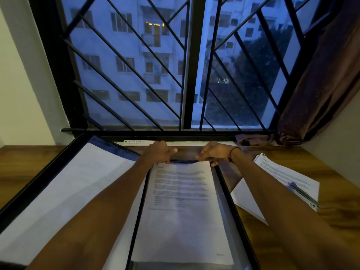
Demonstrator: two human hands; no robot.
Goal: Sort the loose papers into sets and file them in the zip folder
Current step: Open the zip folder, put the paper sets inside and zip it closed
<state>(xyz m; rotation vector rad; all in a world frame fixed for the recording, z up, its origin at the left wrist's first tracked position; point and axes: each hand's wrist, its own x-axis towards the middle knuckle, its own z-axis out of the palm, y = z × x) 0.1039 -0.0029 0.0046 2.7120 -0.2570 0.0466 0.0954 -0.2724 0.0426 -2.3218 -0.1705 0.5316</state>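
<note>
Dusk-blue window bars fill the top half of your view, and below them a wooden desk (292,217) carries the whole job. Your zip folder (227,184) lies open flat across the middle, its black edge running from 7 o'clock up to 12. On its right half sits a printed stack of papers (183,201), squared up and lying lengthwise toward you.

Both arms are stretched to 12 o'clock. Your left hand (158,152) curls its fingers down over the far left corner of that stack; your right hand (215,152) pinches at the far right corner, just where a dark slot shows beyond the top edge. By my read, you're seating this set into the folder's pocket, so you're partway through filing. Next you'll want both corners to travel evenly, so the sheets slide in without buckling.

Over at 9 o'clock, the left flap (64,184) already shows pale sheets. At 3 o'clock a loose pile (280,176) waits on the desk with a pen (303,194) lying across it, well apart from the folder.

Hard to judge: your fingertips are hidden behind the paper edge, the print is too blurred to read, and the folder's near end is cut off at 6 o'clock. No zip is visible.
</note>
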